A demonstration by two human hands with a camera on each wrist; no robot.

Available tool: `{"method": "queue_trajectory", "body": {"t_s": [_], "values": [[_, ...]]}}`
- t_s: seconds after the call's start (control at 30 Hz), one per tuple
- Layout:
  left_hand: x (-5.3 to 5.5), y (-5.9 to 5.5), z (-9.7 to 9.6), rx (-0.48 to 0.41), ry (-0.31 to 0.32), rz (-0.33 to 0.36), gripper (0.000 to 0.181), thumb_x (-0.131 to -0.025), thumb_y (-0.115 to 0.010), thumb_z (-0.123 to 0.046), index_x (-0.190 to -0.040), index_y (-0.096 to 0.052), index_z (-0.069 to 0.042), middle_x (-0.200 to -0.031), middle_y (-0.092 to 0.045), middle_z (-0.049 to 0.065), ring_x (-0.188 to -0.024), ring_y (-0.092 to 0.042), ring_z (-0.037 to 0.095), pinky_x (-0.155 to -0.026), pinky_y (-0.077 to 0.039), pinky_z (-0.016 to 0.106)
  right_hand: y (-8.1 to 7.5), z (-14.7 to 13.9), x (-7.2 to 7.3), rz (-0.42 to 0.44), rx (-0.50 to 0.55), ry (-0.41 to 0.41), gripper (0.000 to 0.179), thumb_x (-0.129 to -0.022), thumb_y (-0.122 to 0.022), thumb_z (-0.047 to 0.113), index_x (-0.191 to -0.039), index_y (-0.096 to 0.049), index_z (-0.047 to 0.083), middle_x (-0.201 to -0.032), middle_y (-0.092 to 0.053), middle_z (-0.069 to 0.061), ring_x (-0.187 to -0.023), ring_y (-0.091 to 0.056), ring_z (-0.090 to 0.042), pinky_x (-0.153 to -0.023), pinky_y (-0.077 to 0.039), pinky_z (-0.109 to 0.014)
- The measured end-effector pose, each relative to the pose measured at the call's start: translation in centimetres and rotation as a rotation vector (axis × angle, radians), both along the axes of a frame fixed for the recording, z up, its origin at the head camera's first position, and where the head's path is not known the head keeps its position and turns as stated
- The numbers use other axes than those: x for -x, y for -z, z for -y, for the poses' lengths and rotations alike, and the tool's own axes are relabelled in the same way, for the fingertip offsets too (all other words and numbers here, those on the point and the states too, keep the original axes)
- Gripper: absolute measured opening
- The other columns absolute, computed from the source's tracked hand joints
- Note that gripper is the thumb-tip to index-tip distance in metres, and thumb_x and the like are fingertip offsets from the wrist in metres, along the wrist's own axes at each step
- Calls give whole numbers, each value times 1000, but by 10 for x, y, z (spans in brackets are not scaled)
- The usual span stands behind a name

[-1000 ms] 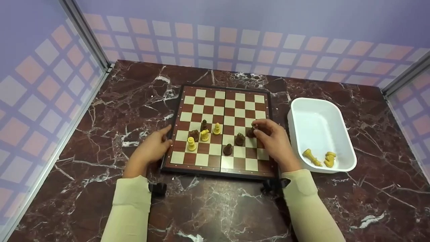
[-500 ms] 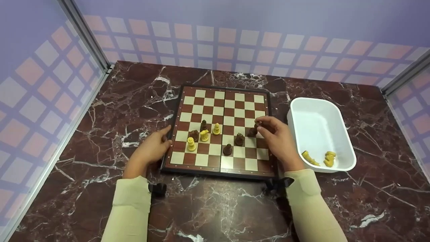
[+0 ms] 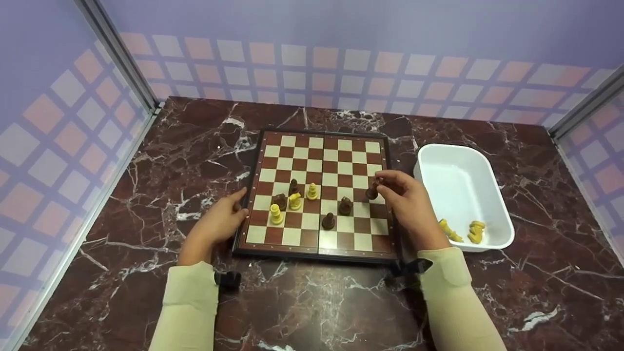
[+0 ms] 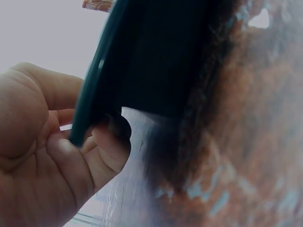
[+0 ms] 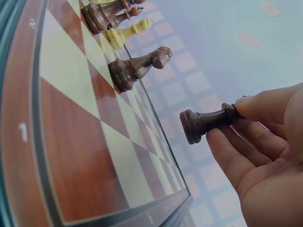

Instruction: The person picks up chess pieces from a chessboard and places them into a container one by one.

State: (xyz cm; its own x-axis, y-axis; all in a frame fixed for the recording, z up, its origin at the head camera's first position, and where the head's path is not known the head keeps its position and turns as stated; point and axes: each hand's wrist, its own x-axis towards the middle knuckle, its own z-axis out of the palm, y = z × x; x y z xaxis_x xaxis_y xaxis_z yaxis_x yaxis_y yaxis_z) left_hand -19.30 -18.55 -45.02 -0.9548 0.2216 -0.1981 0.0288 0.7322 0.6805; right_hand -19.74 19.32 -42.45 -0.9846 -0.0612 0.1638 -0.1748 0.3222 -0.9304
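My right hand [image 3: 409, 204] pinches a dark brown chess piece [image 5: 206, 122] by its upper end. Its base hangs clear of the board in the right wrist view, and the fingers partly hide its top. At the left edge of the chessboard [image 3: 297, 236], my left hand [image 3: 219, 217] grips the frame between thumb and fingers, as the left wrist view shows. A dark knight [image 3: 345, 206] and a dark pawn [image 3: 328, 221] stand on the board's right half. On the left half are a yellow rook [image 3: 276, 214], a yellow knight [image 3: 294, 201] and other pieces.
Right of the board stands a white plastic tub [image 3: 507, 239] with two yellow pieces lying inside, one of them a knight [image 3: 476, 231]. The marble-patterned table [image 3: 312, 302] is bounded by panels at the back and sides.
My right hand has lifted the dark chess piece off the board and shifted slightly right with it. The left hand keeps its grip. The head view has tilted a little.
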Motion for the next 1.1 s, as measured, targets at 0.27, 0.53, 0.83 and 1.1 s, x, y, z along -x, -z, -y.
{"method": "queue_trajectory", "body": {"t_s": [0.27,0.53,0.83,1.1], "values": [[0,-2,1,-11,-21,42,58,-92,-46,-15,-145,-22,-8,-68,-42,1,-49,-38,11,-47,-38,27,-22,1,-11,14,27,6,26,-85,-56,-1,-111,-60,-4,-102,-63,-22,-90,-61,-20,-78,-49,-18],[0,0,0,-11,-15,12,58,-91,-47,-13,-144,-25,-4,-69,-43,2,-51,-39,12,-49,-39,28,-27,-9,-12,-6,25,21,27,-86,-56,0,-112,-60,-4,-100,-63,-22,-89,-63,-20,-76,-50,-19],[-1,0,-2,-14,-23,6,58,-91,-48,-12,-143,-25,-4,-69,-42,1,-52,-39,12,-50,-39,28,-34,-18,-14,-42,-43,96,27,-84,-59,2,-111,-62,0,-103,-63,-21,-83,-61,-10,-71,-50,-17],[-2,0,-1,-24,-25,12,57,-92,-46,-12,-144,-25,-6,-67,-42,1,-48,-36,11,-46,-36,28,-40,-25,-15,-71,-30,132,27,-84,-59,1,-111,-63,-1,-100,-64,-20,-77,-59,-6,-66,-49,-17]]}}
